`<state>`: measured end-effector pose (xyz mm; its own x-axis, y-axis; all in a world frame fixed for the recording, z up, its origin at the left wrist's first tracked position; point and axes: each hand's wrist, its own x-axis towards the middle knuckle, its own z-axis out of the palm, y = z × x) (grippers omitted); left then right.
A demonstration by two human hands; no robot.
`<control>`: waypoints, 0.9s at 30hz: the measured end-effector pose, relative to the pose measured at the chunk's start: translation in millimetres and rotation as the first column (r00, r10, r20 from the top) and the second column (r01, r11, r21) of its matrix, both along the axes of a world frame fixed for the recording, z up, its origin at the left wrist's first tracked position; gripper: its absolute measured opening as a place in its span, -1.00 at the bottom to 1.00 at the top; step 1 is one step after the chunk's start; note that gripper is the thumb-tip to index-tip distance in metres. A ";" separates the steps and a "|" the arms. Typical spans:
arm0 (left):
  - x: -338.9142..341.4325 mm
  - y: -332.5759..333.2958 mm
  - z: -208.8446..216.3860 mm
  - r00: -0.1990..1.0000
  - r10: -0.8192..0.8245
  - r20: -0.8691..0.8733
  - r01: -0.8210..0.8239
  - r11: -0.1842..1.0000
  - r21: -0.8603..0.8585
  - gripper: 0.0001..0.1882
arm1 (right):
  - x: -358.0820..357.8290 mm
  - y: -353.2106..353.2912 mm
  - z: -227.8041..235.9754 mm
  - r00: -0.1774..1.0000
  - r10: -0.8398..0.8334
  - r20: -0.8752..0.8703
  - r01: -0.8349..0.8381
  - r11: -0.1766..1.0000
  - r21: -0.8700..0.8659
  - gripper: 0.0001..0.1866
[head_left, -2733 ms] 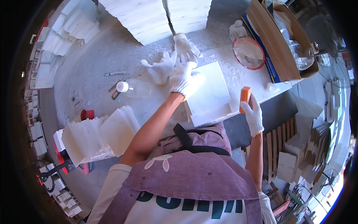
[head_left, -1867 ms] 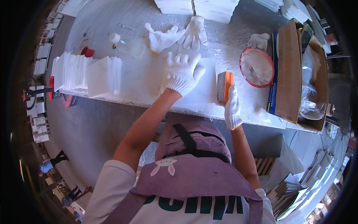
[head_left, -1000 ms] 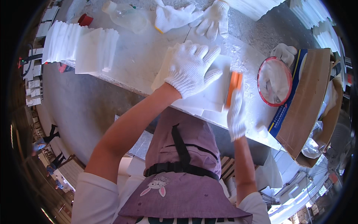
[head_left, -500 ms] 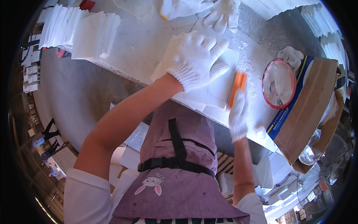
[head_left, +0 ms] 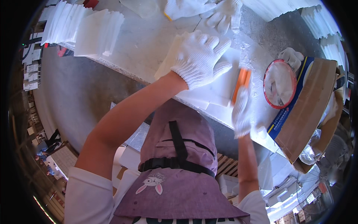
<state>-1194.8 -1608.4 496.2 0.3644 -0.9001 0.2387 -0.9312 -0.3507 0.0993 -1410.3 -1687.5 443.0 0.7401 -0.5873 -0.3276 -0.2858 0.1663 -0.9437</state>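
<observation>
My left hand [head_left: 201, 59], in a white knitted glove, lies on a square white stone tile [head_left: 225, 84] with its fingers spread. Other pale tiles sit partly under that hand and forearm. Blurred by motion, my gloved right hand [head_left: 242, 112] grips an orange bar-shaped block [head_left: 241, 82], held along the right edge of the tile. The fingers' exact hold on the block is smeared.
White tile stacks [head_left: 99, 31] stand at the back left of the worktable [head_left: 130, 44]. Loose white gloves [head_left: 223, 16] lie behind my hands. To the right are a red-rimmed round container [head_left: 279, 84] and a cardboard box [head_left: 311, 108]. White dust covers the table near the block.
My right hand and the orange block have shifted slightly, still along the tile's right edge. My left hand stays spread on the tile.
</observation>
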 end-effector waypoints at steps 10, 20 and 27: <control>-0.1 0.2 -0.4 1.000 0.010 -0.009 -0.010 1.000 -0.010 -0.46 | 7.5 -16.5 12.8 0.964 0.183 -0.194 -0.220 0.956 -0.193 -0.37; 3.4 1.5 -2.2 0.999 -0.007 -0.032 0.007 1.000 -0.020 -0.43 | -0.5 -20.9 -34.8 0.995 0.096 -0.025 -0.099 0.941 -0.324 -0.38; 0.0 -0.1 -1.9 0.997 0.002 -0.072 -0.002 1.000 -0.014 -0.42 | 8.8 -29.1 -17.5 0.962 0.251 -0.111 -0.232 0.530 -0.816 -0.50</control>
<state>-1194.8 -1608.5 494.3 0.3830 -0.8962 0.2239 -0.9207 -0.3507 0.1712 -1401.6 -1716.7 425.5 0.8957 -0.3913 0.2111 -0.1760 -0.7480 -0.6399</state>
